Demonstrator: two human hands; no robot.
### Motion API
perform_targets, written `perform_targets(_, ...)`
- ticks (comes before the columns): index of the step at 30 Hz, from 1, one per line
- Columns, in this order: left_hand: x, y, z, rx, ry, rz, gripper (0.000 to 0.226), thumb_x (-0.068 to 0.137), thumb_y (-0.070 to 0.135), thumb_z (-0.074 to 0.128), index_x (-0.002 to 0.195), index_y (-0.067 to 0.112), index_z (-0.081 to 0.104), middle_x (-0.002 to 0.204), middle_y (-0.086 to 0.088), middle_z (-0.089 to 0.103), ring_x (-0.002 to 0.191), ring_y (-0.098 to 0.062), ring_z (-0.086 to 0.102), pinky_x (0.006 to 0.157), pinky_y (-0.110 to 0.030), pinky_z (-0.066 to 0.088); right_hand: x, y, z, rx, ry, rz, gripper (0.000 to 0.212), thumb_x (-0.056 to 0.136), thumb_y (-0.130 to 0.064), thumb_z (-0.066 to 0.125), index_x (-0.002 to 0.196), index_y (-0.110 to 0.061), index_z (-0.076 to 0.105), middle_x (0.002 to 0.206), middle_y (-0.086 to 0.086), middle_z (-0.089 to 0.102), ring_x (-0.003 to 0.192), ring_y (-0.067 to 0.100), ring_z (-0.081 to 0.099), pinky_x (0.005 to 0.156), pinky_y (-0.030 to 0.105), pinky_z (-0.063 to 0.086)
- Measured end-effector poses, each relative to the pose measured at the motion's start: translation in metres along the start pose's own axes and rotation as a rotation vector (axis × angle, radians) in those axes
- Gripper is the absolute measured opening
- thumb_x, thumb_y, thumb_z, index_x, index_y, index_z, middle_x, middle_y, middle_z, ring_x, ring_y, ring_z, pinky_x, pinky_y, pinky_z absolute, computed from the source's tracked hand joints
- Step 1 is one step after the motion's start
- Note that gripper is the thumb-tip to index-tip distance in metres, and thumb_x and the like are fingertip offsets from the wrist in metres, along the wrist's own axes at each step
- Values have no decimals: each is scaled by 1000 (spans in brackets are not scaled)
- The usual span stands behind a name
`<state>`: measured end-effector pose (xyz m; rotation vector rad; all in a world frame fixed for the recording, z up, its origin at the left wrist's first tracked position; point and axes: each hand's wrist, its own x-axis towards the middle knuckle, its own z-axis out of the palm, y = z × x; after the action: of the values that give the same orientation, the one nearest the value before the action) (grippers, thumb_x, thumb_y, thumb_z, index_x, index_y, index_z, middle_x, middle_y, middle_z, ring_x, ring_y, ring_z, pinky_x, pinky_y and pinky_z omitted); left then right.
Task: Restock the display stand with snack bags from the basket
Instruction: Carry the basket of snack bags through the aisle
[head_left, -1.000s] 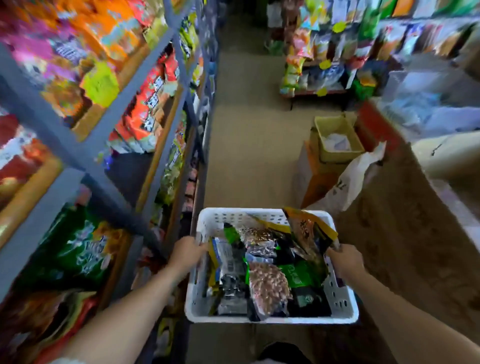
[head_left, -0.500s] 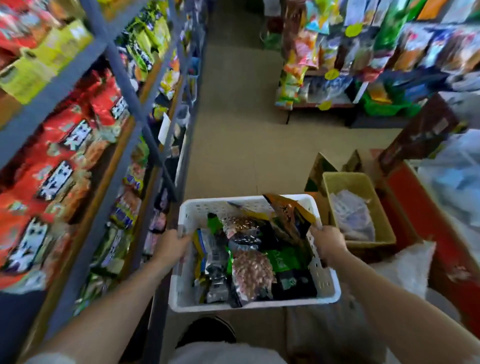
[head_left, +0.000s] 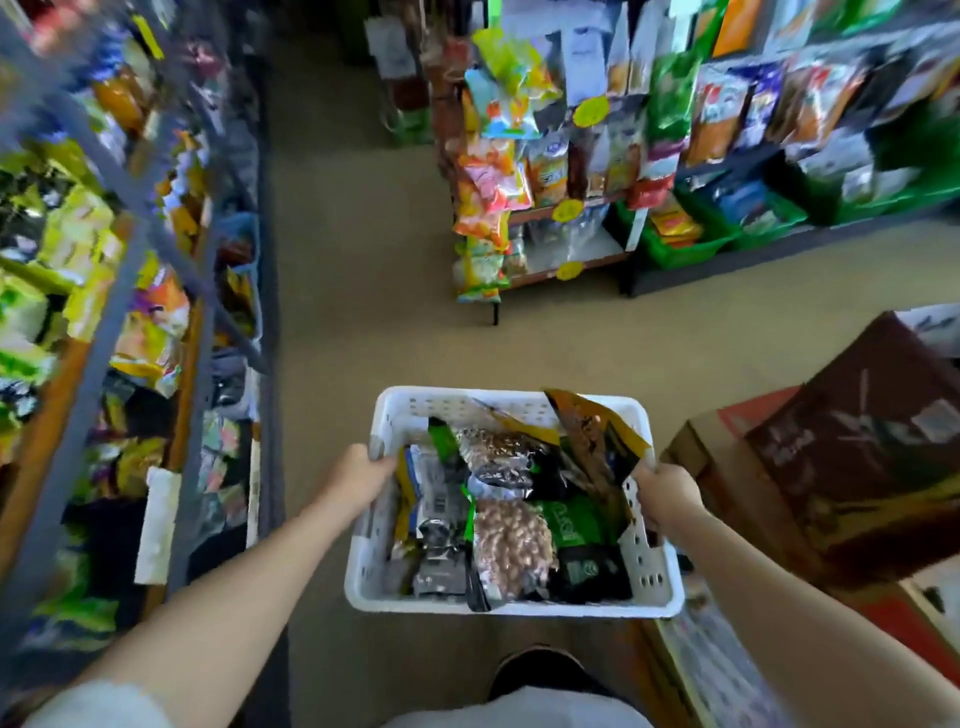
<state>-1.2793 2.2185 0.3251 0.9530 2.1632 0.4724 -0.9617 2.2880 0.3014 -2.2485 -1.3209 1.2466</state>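
Fingers of left hand (head_left: 358, 475) and right hand (head_left: 670, 493) curled over opposite side rims of white basket (head_left: 511, 605), carried above aisle floor, snack bags (head_left: 511, 540) inside; display stand (head_left: 540, 202) ahead, well apart.

Both forearms are bare from the wrist up to past the elbow. The left hand (head_left: 358, 475) and right hand (head_left: 670, 493) wear no gloves, rings or watch that can be seen. A pale, whitish short sleeve (head_left: 98, 704) shows at the lower left edge, blurred. Light grey or white clothing (head_left: 514, 709) covers the body along the bottom edge. Just above it sits a dark shoe (head_left: 543, 667) with a rounded toe.
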Motion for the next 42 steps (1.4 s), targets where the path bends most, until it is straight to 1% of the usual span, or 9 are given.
perform_targets(6,163,152,2,-4,-36,35,21,88,18,53,68,9,52,51,-5,45,44,-21,44,46,-27,31,156,-111,-51,66,-8,94,36,92,-22,45,57,-15,42,57,4,46,50,18,43,50,27,37)
perform_targets(11,291,277,12,10,-88,150,29,89,17,52,61,11,47,51,-6,43,44,-20,41,47,-27,29,261,-188,-96,128,96,155,36,93,-21,44,57,-15,42,58,4,45,49,16,42,46,25,35)
perform_targets(19,509,475,94,171,-266,342,24,88,26,54,70,9,54,56,-6,46,57,-24,49,49,-28,30,434,-248,-139,324,275,348,33,93,-19,44,60,-14,43,59,5,46,49,18,43,46,26,37)
perform_targets(24,576,611,153,59,-369,327,23,84,24,56,67,11,49,56,-8,45,49,-22,42,56,-30,33,502,-272,-192,541,439,451,31,93,-23,44,65,-11,47,56,5,42,44,18,36,43,22,30)
perform_targets(27,596,692,197,143,-431,381,28,85,28,55,65,11,47,53,-6,44,48,-23,42,53,-28,32,536,-270,-229,619,493,491,30,94,-30,44,72,-12,50,58,3,44,45,17,39,37,20,30)
perform_targets(31,621,778,281,305,-500,540,28,87,29,55,63,14,50,53,-5,50,50,-24,48,49,-27,34,606,-245,-285,698,552,556,37,94,-33,47,64,-11,46,54,5,42,44,17,37,40,20,29)
perform_targets(34,638,837,358,405,-532,621,37,90,27,53,56,13,47,57,-9,52,61,-31,55,54,-30,34,674,-222,-339,704,539,620,36,93,-33,48,69,-8,45,55,6,40,44,17,35,40,20,29)
perform_targets(37,654,882,441,466,-533,616,34,92,30,51,76,1,61,75,-19,62,79,-37,61,63,-33,37,746,-185,-386,656,482,677,26,93,-23,46,72,-7,46,57,7,43,46,19,39,44,22,34)
perform_targets(42,687,936,565,535,-523,595,25,93,26,50,76,7,50,68,-6,48,74,-27,49,62,-30,32,853,-130,-436,617,470,735,17,94,-11,38,79,-7,46,65,10,46,52,19,40,48,28,32)
